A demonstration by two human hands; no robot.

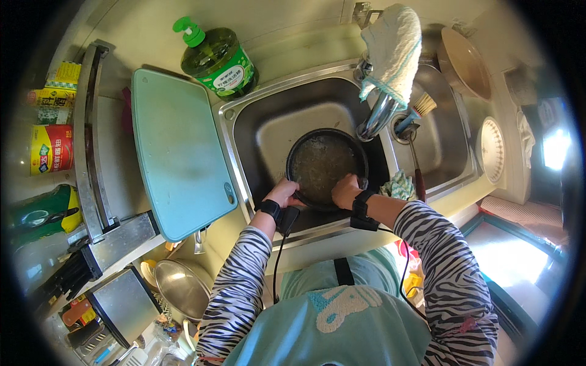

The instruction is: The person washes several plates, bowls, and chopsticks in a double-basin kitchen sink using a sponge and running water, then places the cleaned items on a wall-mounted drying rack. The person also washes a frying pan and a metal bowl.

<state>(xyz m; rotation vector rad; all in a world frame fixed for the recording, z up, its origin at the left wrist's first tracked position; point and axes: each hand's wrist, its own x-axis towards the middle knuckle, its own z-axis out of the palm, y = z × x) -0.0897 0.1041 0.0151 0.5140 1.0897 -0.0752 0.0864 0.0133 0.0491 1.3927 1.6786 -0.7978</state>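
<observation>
A dark round pan (pixel 323 160) with cloudy water inside sits in the large steel sink basin (pixel 259 113). My left hand (pixel 284 194) grips the pan's near left rim, fingers curled over the edge. At the near right rim, my right hand (pixel 346 190) is closed with its fingers bent down toward the water. The back of that hand hides whatever its fingertips hold, if anything. Dark bands with small boxes circle both wrists.
A cloth-draped faucet (pixel 381 113) rises between the basins. The smaller basin holds a brush (pixel 418 113) and a long-handled utensil (pixel 417 161). A patterned cloth (pixel 400 185) lies on the divider. Left stand a soap bottle (pixel 223 64) and blue cutting board (pixel 180 152).
</observation>
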